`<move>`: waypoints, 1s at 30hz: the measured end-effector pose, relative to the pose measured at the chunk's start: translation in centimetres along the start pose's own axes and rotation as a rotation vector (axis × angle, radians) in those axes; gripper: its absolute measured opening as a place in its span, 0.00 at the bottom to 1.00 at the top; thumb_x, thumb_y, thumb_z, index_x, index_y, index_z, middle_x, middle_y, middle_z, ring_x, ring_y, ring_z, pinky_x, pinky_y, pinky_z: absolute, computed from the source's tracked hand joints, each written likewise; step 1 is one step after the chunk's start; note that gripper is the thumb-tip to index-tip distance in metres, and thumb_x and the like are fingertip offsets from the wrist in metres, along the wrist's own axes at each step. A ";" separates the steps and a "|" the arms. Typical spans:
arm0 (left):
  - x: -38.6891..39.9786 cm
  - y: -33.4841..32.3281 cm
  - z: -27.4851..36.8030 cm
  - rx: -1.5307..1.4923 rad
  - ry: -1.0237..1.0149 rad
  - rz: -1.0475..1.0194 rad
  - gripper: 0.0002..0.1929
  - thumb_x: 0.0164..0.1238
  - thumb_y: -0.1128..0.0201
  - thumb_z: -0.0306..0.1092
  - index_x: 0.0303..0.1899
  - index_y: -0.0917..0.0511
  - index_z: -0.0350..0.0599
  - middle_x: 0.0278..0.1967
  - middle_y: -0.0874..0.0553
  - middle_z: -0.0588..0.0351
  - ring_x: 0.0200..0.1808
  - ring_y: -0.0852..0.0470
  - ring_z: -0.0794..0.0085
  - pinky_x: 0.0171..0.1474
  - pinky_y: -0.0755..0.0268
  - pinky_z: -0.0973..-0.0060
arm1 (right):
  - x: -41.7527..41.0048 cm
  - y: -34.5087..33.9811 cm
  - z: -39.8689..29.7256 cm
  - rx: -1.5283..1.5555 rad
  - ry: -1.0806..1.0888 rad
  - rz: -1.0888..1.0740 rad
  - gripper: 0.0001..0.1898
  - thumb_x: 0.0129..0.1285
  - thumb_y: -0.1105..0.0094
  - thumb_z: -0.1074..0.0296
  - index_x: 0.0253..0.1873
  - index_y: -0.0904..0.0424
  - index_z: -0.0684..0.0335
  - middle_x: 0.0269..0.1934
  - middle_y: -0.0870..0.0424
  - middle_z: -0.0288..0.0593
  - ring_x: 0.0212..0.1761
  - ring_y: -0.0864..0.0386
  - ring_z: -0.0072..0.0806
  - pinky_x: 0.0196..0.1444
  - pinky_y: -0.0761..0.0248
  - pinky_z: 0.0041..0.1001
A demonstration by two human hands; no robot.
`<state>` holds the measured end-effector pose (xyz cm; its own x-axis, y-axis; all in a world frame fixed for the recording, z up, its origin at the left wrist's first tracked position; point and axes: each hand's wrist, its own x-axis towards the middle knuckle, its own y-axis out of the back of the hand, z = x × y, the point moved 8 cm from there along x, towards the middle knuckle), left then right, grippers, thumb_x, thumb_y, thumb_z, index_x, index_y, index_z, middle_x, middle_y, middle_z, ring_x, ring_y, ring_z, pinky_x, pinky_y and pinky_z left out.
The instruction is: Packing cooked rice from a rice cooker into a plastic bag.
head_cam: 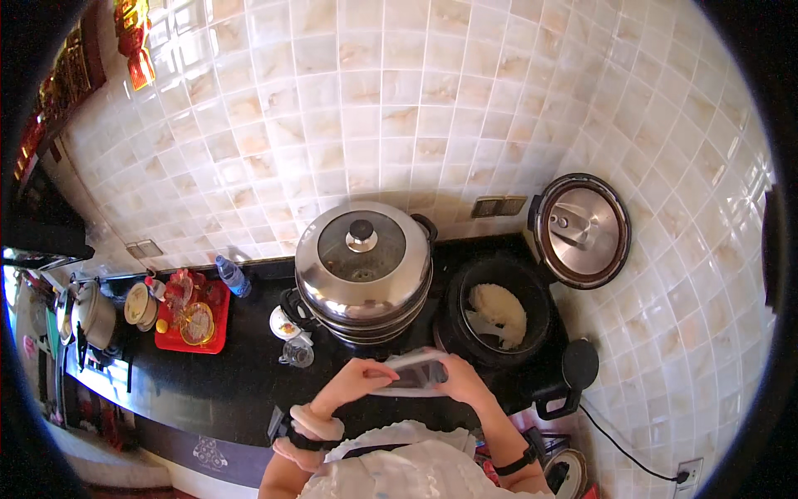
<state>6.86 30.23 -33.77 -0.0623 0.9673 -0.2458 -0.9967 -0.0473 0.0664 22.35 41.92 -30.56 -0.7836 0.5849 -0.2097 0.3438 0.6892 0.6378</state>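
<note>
Both hands are on a clear plastic bag or container (414,375) with a whitish rim; which of the two it is I cannot tell. My left hand (360,382) pinches its left edge between thumb and fingers. At its right side, my right hand (462,378) grips the rim. Just beyond my right hand stands an open electric cooker (446,312) with a dark inner pot. Pale cooked rice (502,312) covers part of the pot's bottom. The cooker's hinged lid (583,231) is tilted up against the tiled wall.
A steel steamer pot (368,299) with a glass-windowed lid stands beyond my left hand. Beside it are a white lidded cup (287,321) and a glass mug (298,353). Further left are a water bottle (233,276) and a red tray (218,315). A cord (617,443) runs to a wall socket.
</note>
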 end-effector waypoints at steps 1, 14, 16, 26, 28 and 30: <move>0.0 0.0 1.4 0.150 -0.003 0.117 0.12 0.60 0.36 0.27 0.47 0.16 0.40 0.37 0.15 0.53 0.34 0.21 0.71 0.36 0.29 0.74 | 0.0 0.0 0.0 -0.030 0.042 -0.024 0.33 0.45 0.28 0.73 0.61 0.24 0.54 0.48 0.20 0.54 0.52 0.23 0.48 0.55 0.29 0.37; 1.1 -1.1 0.8 0.519 -0.080 0.217 0.39 0.44 0.36 0.20 0.64 0.35 0.50 0.45 0.29 0.35 0.43 0.23 0.42 0.48 0.26 0.60 | 0.3 6.1 0.2 0.422 0.077 -0.037 0.21 0.55 0.33 0.75 0.56 0.19 0.59 0.36 0.19 0.37 0.39 0.21 0.21 0.44 0.27 0.26; 1.5 -1.6 -0.3 0.534 -0.075 0.149 0.39 0.44 0.34 0.21 0.64 0.34 0.50 0.46 0.29 0.36 0.43 0.23 0.42 0.49 0.26 0.61 | 1.2 10.6 2.9 0.206 -0.062 0.184 0.15 0.58 0.35 0.73 0.52 0.17 0.63 0.39 0.15 0.41 0.40 0.18 0.23 0.45 0.26 0.24; 2.5 -3.1 -4.4 0.554 -0.165 0.052 0.31 0.49 0.29 0.29 0.59 0.26 0.46 0.45 0.26 0.36 0.46 0.23 0.44 0.52 0.27 0.62 | 8.6 9.6 19.9 -0.795 -0.401 0.077 0.15 0.56 0.42 0.71 0.48 0.19 0.70 0.52 0.18 0.58 0.51 0.18 0.48 0.52 0.24 0.40; 2.6 -2.9 -4.2 0.549 -0.200 0.074 0.30 0.51 0.29 0.31 0.59 0.26 0.45 0.42 0.24 0.36 0.45 0.23 0.45 0.50 0.28 0.60 | 8.5 9.6 20.9 -0.797 -0.427 0.151 0.14 0.57 0.41 0.70 0.48 0.18 0.68 0.50 0.18 0.58 0.52 0.18 0.48 0.53 0.25 0.41; 2.7 -3.0 -4.1 0.540 -0.174 0.070 0.29 0.52 0.29 0.32 0.58 0.26 0.45 0.41 0.23 0.37 0.45 0.23 0.45 0.50 0.28 0.60 | 8.8 9.2 21.3 -0.834 -0.400 0.064 0.15 0.57 0.42 0.70 0.49 0.18 0.69 0.50 0.18 0.58 0.52 0.18 0.49 0.53 0.25 0.41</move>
<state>9.43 31.94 -38.63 -0.0718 0.9954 -0.0632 -0.8195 -0.0227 0.5726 29.62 62.47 -42.34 -0.4858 0.8222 -0.2965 -0.2244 0.2105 0.9515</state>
